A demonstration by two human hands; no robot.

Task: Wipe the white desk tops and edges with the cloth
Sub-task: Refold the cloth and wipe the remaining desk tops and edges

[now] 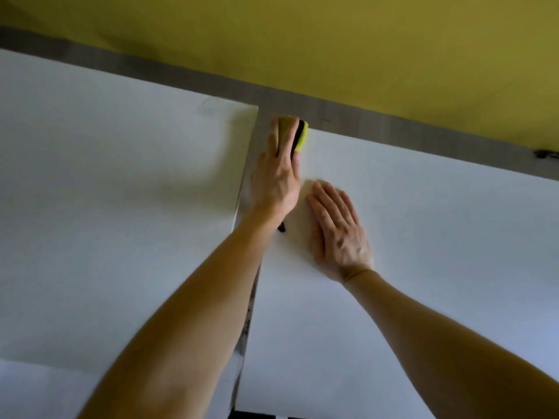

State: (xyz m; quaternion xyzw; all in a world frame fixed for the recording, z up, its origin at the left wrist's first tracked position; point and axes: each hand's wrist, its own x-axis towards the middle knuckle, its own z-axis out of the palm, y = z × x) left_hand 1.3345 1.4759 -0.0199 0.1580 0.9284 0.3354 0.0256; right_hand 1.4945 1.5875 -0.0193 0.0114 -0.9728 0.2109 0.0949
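Observation:
Two white desks stand side by side with a narrow gap [246, 313] between them: the left desk [121, 192] and the right desk [423, 237]. My left hand [279, 173] reaches over the gap and presses a yellow cloth with a black stripe [299, 133] onto the far left corner of the right desk, its fingers wrapped over the cloth. My right hand [338, 231] lies flat, palm down, on the right desk top just beside the left wrist. A small black thing [282, 227] peeks out under the left wrist.
Behind both desks runs a grey floor strip [363, 119], then a yellow wall [302, 40]. A small dark object [546, 154] lies on the floor at the far right. The left desk's back edge sits farther away than the right desk's.

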